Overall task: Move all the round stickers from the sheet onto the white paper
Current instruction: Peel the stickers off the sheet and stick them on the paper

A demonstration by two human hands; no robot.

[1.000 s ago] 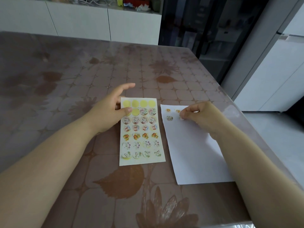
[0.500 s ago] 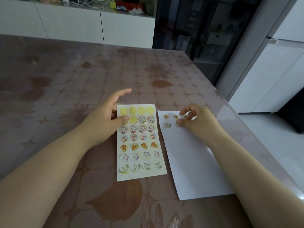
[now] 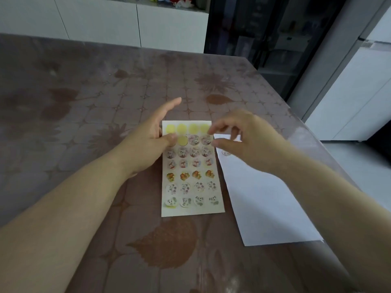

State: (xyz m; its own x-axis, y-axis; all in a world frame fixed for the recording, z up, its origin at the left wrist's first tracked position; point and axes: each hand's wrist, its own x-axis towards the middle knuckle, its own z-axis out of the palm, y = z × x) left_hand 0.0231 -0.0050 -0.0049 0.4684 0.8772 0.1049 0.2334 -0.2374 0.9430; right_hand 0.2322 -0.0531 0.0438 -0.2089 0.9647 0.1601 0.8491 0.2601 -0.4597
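Since the round stickers sit packed on the sheet, lying just left of the white paper, the right hand, loosely parted and empty above them, may snag a neighbour; the left hand, fingers straight, pins only one corner, so the sheet may slide.

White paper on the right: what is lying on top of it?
One round sticker shows near the far end of the white paper. The right hand is in front of that end, so any other stickers there are hidden. The rest looks bare.
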